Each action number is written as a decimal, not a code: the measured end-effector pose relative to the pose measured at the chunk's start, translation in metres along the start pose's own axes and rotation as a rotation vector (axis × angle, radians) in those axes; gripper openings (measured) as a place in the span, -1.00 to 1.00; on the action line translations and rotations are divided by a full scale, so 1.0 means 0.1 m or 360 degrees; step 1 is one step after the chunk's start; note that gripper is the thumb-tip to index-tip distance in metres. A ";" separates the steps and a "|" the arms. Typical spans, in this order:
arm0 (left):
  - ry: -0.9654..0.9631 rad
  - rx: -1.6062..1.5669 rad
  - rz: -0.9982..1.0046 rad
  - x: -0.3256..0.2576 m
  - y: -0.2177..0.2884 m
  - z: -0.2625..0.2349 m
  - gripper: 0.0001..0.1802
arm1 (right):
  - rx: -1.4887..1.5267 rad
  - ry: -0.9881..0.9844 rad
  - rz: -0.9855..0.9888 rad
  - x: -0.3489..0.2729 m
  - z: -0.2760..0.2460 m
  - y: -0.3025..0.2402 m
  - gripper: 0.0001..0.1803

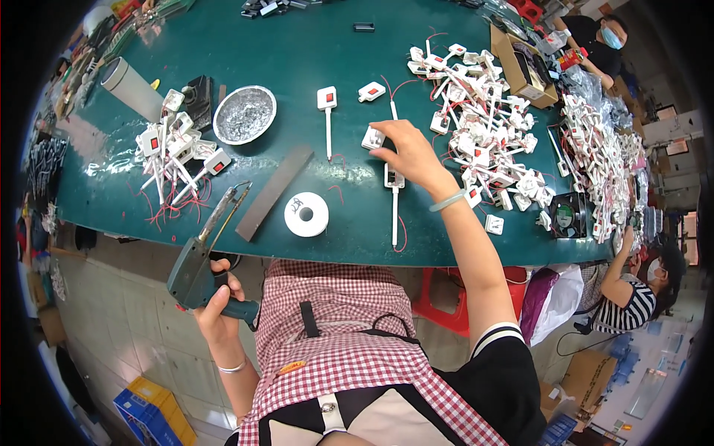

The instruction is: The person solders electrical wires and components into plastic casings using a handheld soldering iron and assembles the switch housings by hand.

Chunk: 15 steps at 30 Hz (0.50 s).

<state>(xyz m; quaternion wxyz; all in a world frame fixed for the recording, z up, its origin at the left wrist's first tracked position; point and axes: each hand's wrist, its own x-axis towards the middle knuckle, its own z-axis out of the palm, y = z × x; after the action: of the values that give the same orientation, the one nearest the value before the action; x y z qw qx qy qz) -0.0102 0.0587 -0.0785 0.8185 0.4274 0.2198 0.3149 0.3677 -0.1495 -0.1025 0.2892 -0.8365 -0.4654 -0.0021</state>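
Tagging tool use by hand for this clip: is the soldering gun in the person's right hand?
No, the left hand grips the soldering gun, while the right hand is at a white plug piece.

White roll (318,221) lying flat on the green counter (320,59): a short line of dark handwriting (299,202) stands on its face, just beyond the centre hole; it is the clearest writing in view.

Nearer the wearer than the roll, the checked apron (342,379) carries a small orange-yellow patch (291,366), any lettering too small to read. On the floor (100,297), to the roll's left and nearer the wearer, a blue-and-yellow crate (149,409) shows pale marks, unreadable. Far right of the roll and beyond it, a red-and-yellow packet (571,59) has print too small to make out.
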 end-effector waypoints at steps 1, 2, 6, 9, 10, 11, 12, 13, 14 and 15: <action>0.0006 0.0003 0.0000 0.00 0.01 0.02 -0.41 | -0.0083 -0.0030 -0.0047 0.01 0.04 -0.04 -0.53; -0.0001 0.0009 -0.0014 -0.01 0.02 0.04 -0.42 | -0.0175 -0.0032 -0.0092 0.03 0.08 -0.02 -0.49; -0.0034 0.0019 0.0014 0.00 0.02 0.05 -0.45 | 0.0194 0.0240 -0.0030 0.11 0.04 -0.11 -0.44; -0.0031 -0.0017 -0.0002 0.02 0.01 0.05 -0.41 | 0.0493 0.0321 -0.0059 0.13 -0.24 -0.36 -0.44; -0.0028 -0.0021 -0.0003 0.03 0.01 0.05 -0.41 | 0.0534 0.0311 -0.0087 0.12 -0.32 -0.44 -0.50; -0.0037 -0.0030 -0.0027 0.04 0.00 0.07 -0.41 | 0.0529 0.0309 -0.0086 0.11 -0.40 -0.54 -0.50; -0.0037 -0.0034 -0.0042 0.03 0.01 0.07 -0.41 | 0.0845 0.0344 -0.0042 0.12 -0.47 -0.64 -0.54; -0.0031 -0.0035 -0.0036 0.01 0.02 0.07 -0.41 | 0.1158 0.0378 0.0006 0.11 -0.51 -0.70 -0.56; -0.0038 -0.0038 -0.0033 0.00 0.02 0.06 -0.42 | 0.1295 0.0401 0.0060 0.09 -0.55 -0.70 -0.61; -0.0051 -0.0049 -0.0037 0.01 0.02 0.07 -0.42 | 0.1440 0.0419 -0.0020 0.10 -0.60 -0.70 -0.60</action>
<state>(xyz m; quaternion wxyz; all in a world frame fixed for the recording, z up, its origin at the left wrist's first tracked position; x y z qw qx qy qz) -0.0059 0.0560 -0.0735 0.8319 0.4173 0.2067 0.3018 0.3353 -0.1429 -0.0157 0.6812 -0.6164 -0.3839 0.0931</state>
